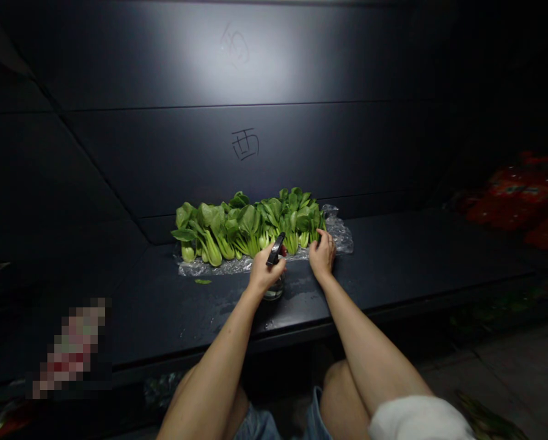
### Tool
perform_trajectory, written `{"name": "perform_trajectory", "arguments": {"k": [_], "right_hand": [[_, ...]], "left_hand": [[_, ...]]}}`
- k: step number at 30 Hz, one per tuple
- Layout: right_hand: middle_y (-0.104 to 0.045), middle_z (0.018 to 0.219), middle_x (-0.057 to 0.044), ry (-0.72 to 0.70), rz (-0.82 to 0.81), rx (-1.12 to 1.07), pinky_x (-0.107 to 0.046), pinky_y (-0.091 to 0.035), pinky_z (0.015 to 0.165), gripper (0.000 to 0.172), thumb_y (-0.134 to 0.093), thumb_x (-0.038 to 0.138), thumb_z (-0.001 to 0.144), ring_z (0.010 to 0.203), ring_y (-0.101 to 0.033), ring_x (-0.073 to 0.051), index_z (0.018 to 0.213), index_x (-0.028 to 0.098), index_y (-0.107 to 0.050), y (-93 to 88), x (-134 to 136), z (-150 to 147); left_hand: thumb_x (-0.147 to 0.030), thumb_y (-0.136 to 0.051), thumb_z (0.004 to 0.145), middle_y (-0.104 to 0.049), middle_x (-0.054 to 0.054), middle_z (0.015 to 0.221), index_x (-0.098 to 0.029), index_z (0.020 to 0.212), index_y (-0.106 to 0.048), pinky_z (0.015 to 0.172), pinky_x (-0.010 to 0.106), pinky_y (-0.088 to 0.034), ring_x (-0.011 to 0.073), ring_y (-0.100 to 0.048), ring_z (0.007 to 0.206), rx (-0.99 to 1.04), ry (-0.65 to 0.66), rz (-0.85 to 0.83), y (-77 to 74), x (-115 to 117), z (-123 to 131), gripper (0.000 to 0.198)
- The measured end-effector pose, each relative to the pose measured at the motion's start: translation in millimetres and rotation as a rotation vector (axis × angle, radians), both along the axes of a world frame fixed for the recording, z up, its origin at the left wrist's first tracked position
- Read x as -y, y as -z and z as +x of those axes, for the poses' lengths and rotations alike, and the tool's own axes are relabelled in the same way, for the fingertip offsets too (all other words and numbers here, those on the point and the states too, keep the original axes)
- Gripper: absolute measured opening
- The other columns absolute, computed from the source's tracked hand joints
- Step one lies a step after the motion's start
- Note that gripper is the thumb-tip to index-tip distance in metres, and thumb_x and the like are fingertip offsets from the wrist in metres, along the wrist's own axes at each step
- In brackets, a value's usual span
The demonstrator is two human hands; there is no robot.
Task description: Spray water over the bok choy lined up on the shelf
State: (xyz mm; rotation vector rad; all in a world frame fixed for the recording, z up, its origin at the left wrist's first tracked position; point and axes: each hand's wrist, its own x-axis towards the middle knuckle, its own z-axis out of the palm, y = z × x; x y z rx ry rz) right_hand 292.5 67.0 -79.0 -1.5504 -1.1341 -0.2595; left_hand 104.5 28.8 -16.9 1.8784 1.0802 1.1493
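My left hand (265, 269) is closed around a spray bottle (274, 290) with a black trigger head (276, 249) and a clear body, held just in front of the vegetables. Most of the bottle is hidden by the hand. Green bok choy (250, 226) stand in a row, leaves up and pale stems toward me, on crinkled clear plastic film (342, 235). At the row's right end, my right hand (322, 253) curls its fingers around the last bok choy; its fingertips are partly hidden by the leaves.
The bok choy rest on a dark shelf (393, 269) against a dark back panel (324, 146) with handwritten characters. A loose leaf piece (203, 282) lies in front of the film. Water drops wet the shelf near its front edge. Red packages (521, 201) are piled at the right.
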Motion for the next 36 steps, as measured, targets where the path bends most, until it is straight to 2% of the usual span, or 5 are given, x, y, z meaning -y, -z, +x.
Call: {"name": "perform_trajectory", "arguments": {"k": [10,15,22,29,36], "right_hand": [[-0.059,0.131,-0.020,-0.077,0.008,-0.024,-0.042,-0.041,0.107,0.045,-0.038,0.018,0.087,0.126,-0.052,-0.025,0.128,0.010,-0.055,5.0,-5.8,5.1],[-0.058,0.133,-0.020,-0.066,0.007,-0.039,-0.043,-0.041,0.107,0.045,-0.037,0.021,0.089,0.127,-0.051,-0.025,0.129,0.010,-0.054,6.6,-7.0,5.9],[-0.057,0.134,-0.019,-0.062,-0.018,-0.037,-0.044,-0.041,0.108,0.045,-0.038,0.022,0.089,0.128,-0.051,-0.025,0.130,0.011,-0.053,8.9,-8.4,7.3],[-0.057,0.134,-0.020,-0.057,-0.034,-0.037,-0.045,-0.041,0.108,0.046,-0.039,0.020,0.087,0.127,-0.051,-0.026,0.130,0.011,-0.053,10.4,-8.6,7.4],[-0.058,0.134,-0.019,-0.043,-0.032,-0.032,-0.045,-0.041,0.107,0.046,-0.040,0.020,0.087,0.126,-0.052,-0.026,0.130,0.012,-0.053,12.1,-9.6,7.2]], "left_hand": [[-0.018,-0.055,0.071,-0.069,-0.001,0.070,-0.020,0.092,-0.065,0.059,0.023,-0.048,0.0162,-0.069,0.063,-0.008,-0.007,0.009,1.0,-0.9,-2.6,0.023],[-0.018,-0.055,0.071,-0.069,-0.001,0.072,-0.019,0.086,-0.063,0.058,0.022,-0.048,0.0156,-0.069,0.060,0.013,0.009,-0.001,0.0,-0.1,-2.5,0.017],[-0.019,-0.055,0.072,-0.066,-0.002,0.064,-0.019,0.093,-0.064,0.059,0.023,-0.047,0.0161,-0.068,0.062,-0.005,-0.020,0.002,-2.0,0.2,-3.2,0.023],[-0.019,-0.054,0.071,-0.068,-0.001,0.068,-0.019,0.088,-0.063,0.059,0.024,-0.048,0.0160,-0.068,0.060,0.022,-0.025,-0.002,0.6,-3.3,-3.9,0.019],[-0.019,-0.056,0.070,-0.068,-0.002,0.068,-0.019,0.095,-0.064,0.061,0.025,-0.049,0.0161,-0.068,0.060,0.050,-0.039,0.008,0.3,-5.5,-6.2,0.026]]}}
